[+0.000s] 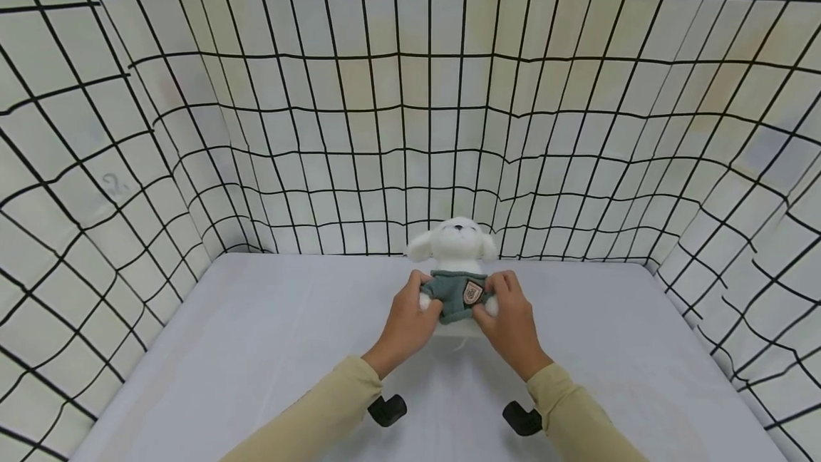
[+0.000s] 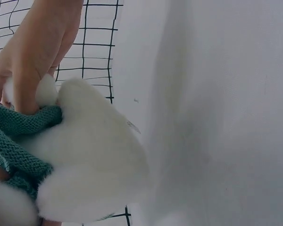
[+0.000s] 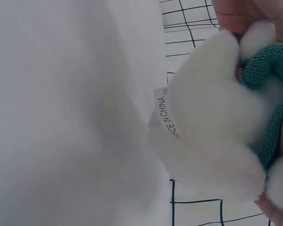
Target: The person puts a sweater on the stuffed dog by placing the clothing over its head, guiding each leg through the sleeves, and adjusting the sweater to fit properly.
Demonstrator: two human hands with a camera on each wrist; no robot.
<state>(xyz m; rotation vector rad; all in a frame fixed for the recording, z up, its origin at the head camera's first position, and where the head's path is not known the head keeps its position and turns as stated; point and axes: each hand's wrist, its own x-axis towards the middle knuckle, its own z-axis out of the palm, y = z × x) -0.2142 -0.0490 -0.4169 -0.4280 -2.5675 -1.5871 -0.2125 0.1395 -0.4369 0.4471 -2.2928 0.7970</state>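
A white plush dog (image 1: 457,239) with floppy ears is held belly-up toward me, its head pointing to the back of the table. It wears a knitted green sweater (image 1: 452,296) with a shield-shaped badge (image 1: 473,293). My left hand (image 1: 410,316) pinches the sweater at its left side, and my right hand (image 1: 511,321) pinches it at the other side. White paws poke out beside my fingers. From the right wrist, the plush's furry underside (image 3: 207,122) shows a white tag (image 3: 165,113) printed MADE IN CHINA. Its back is hidden in the head view.
A white table (image 1: 269,348) lies under my arms. Black wire grid panels (image 1: 398,105) backed with white sheeting rise along the back and both sides. Black wrist mounts (image 1: 387,411) hang below my sleeves.
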